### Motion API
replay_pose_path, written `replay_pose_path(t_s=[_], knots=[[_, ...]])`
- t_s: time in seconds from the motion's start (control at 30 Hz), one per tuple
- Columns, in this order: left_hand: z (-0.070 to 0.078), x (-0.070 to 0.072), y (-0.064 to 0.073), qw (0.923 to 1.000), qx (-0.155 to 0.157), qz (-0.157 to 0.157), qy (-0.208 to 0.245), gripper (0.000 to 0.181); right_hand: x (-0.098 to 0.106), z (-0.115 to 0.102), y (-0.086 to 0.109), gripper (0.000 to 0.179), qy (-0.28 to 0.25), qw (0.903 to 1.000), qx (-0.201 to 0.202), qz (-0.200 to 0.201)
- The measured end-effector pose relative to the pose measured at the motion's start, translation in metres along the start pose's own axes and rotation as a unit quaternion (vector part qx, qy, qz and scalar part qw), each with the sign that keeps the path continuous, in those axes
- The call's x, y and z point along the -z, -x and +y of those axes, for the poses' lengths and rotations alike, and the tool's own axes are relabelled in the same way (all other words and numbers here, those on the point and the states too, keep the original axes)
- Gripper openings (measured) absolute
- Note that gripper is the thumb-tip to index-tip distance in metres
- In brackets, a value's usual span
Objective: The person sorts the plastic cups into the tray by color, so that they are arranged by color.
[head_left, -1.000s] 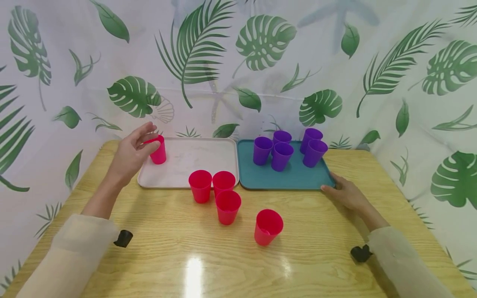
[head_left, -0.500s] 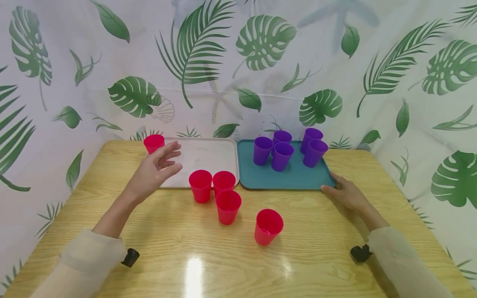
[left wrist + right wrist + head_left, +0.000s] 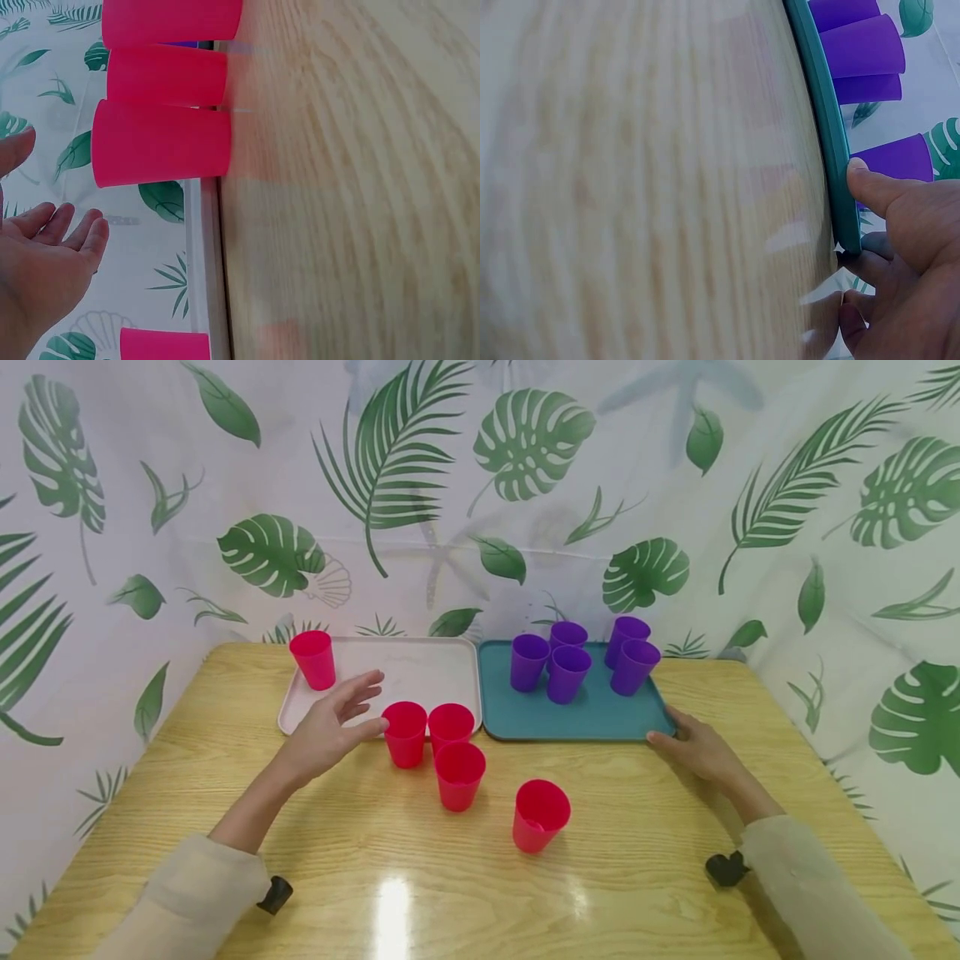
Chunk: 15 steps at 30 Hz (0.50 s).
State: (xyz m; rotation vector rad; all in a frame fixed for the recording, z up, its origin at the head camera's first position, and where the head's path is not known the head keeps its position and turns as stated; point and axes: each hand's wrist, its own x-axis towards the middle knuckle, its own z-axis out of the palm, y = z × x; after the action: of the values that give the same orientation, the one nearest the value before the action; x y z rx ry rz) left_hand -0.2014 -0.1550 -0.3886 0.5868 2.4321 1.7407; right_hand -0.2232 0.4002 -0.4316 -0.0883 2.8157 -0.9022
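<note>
My left hand (image 3: 324, 737) is just left of a red cup (image 3: 406, 742), fingers spread and holding nothing. In the left wrist view that cup (image 3: 161, 146) stands apart from the fingers (image 3: 86, 232). Two more red cups (image 3: 460, 781) (image 3: 451, 723) cluster against it, and another red cup (image 3: 540, 818) stands alone nearer me. One red cup (image 3: 313, 662) is upright on the white tray (image 3: 405, 668). At the front right corner of the teal tray (image 3: 570, 722), my right hand (image 3: 697, 747) grips the edge, its thumb (image 3: 870, 180) on the rim.
Several purple cups (image 3: 568, 675) stand upright on the teal tray, towards its back. Both trays lie side by side on a wooden table (image 3: 315, 852). A white cloth with green leaves (image 3: 420, 460) hangs behind the table.
My left hand has moved right and towards me, from the red cup on the white tray to the red cluster. That cup stays in place. My right hand keeps its place at the teal tray.
</note>
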Motion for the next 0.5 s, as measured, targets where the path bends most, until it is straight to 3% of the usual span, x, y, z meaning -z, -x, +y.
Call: replay_pose_path(t_s=[0.5], knots=[[-0.007, -0.012, -0.001, 0.9992, 0.025, -0.031, 0.003, 0.076, -0.001, 0.001, -0.001, 0.087, -0.007, 1.0, 0.001, 0.003]])
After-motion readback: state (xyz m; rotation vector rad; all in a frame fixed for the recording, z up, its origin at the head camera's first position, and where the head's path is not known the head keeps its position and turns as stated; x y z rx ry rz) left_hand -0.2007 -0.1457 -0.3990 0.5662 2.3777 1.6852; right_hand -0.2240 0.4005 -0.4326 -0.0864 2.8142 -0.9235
